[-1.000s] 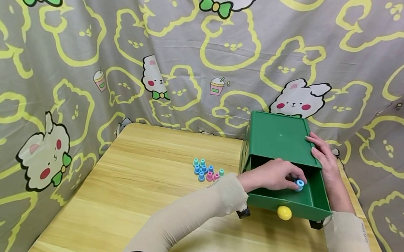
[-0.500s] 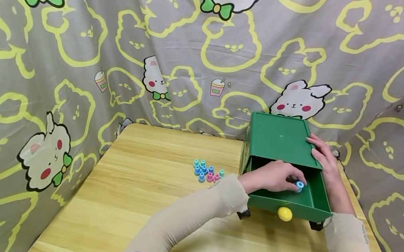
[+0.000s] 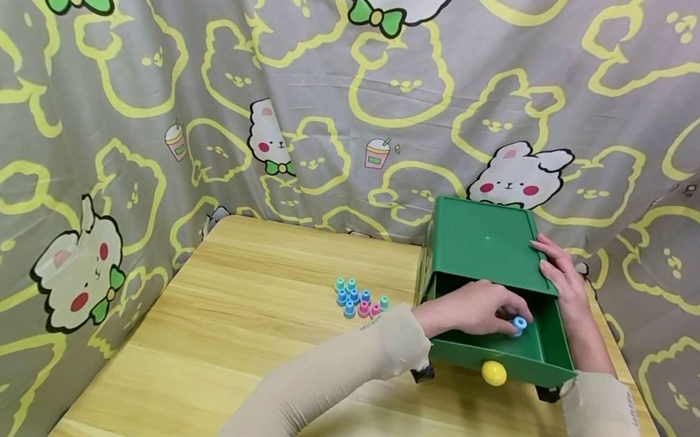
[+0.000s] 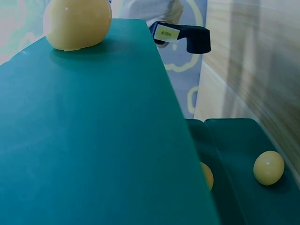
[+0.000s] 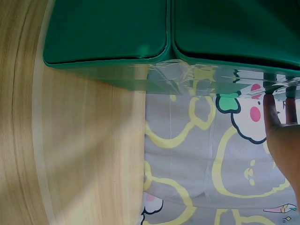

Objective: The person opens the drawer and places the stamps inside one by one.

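Note:
My left hand (image 3: 473, 306) reaches into the pulled-out top drawer (image 3: 564, 341) of a green cabinet (image 3: 485, 241). Between thumb and fingers it pinches a small light-blue spool-shaped piece (image 3: 520, 323), low over the drawer floor. My right hand (image 3: 564, 268) rests along the cabinet's right side, fingertips at the top edge. In the right wrist view, the fingers of that right hand (image 5: 286, 136) touch the clear side wall. The left wrist view shows a green drawer front (image 4: 103, 122) with a yellow knob (image 4: 77, 23); the left hand itself is out of that view.
Several small blue, teal and pink pieces (image 3: 352, 295) stand grouped on the wooden table (image 3: 220, 346), left of the cabinet. Lower drawer fronts (image 4: 239, 140) with yellow knobs sit beneath the open one. A patterned curtain (image 3: 313, 69) hangs behind the table.

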Demonstrator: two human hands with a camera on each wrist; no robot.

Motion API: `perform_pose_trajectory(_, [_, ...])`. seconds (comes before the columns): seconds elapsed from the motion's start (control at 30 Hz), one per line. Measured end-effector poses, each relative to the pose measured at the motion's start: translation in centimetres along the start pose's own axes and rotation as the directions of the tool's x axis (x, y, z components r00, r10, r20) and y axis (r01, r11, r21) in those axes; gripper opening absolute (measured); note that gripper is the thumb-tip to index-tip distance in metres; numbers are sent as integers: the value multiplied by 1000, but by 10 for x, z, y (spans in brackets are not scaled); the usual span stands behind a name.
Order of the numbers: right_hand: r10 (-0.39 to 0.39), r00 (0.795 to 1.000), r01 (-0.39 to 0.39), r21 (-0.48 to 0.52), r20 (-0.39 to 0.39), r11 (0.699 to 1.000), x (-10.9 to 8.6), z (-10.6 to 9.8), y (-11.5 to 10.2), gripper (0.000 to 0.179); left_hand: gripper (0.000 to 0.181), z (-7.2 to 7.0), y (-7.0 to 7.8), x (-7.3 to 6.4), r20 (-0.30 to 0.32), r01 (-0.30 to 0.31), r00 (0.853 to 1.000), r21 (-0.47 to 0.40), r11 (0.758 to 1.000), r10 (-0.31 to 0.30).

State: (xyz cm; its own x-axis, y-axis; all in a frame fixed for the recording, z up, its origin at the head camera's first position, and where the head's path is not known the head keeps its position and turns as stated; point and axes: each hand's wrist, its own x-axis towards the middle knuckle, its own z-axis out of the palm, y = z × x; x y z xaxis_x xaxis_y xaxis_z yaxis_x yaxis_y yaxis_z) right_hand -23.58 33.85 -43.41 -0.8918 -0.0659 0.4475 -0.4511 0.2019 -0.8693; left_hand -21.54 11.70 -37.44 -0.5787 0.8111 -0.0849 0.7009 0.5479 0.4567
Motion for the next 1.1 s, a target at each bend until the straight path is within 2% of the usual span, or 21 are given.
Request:
perform_pose_trajectory(0.37, [-16, 1000, 16, 45, 0, 999, 1, 1, 2, 40, 36, -3, 1, -4, -24, -16, 1000, -21, 1000, 16])
perform_pose_trajectory(0.53, [-19, 1000, 19, 25, -2, 999, 1, 1, 1, 40, 37, -7, 4, -8, -39, -28, 999, -55, 998, 25])
perform_pose_trajectory(0.67, [-19, 1000, 19, -7, -7, 1000, 1, 0, 2, 40, 38, -13, 5, -14, -50, -84, 996, -99, 992, 79])
perform_pose_trajectory(0.8, [-11, 1000, 11, -11, -5, 1000, 1, 0, 2, 40, 40, -22, 5, -26, -76, -156, 986, -170, 973, 145])
perform_pose_trajectory(0.97, [-11, 1000, 10, -20, -4, 1000, 1, 0, 1, 41, 40, -29, -1, -39, -142, -246, 966, -233, 941, 217])
perform_pose_trajectory(1.1, [-12, 1000, 12, -36, -9, 999, 1, 0, 1, 41, 39, -33, -9, -50, -203, -290, 949, -251, 923, 243])
